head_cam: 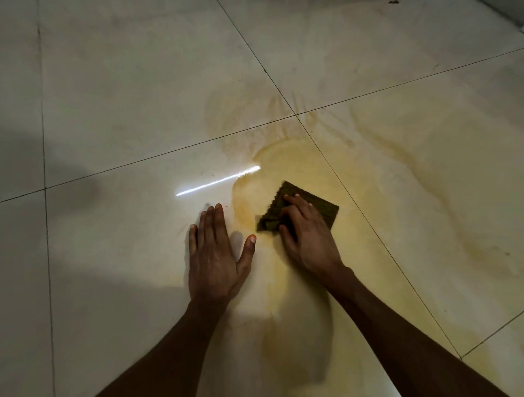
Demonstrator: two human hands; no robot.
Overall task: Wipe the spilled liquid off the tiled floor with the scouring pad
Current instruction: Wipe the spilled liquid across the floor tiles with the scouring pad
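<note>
1. Right of frame centre, the right hand [307, 235] pressed a dark green square scouring pad [300, 208] into yellowish spilled liquid [297, 167], fingers bunching its near edge.
2. Left hand [215, 255] lay flat on the pale glossy tiled floor [127, 99], thumb splayed, fingers together.

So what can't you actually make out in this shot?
- Pad: middle hidden under the right hand, head view.
- Spill: runs off the right and bottom edges.
- Dark speck: cut by the top edge, too small to identify.
- Floor under the left hand: covered.
</note>
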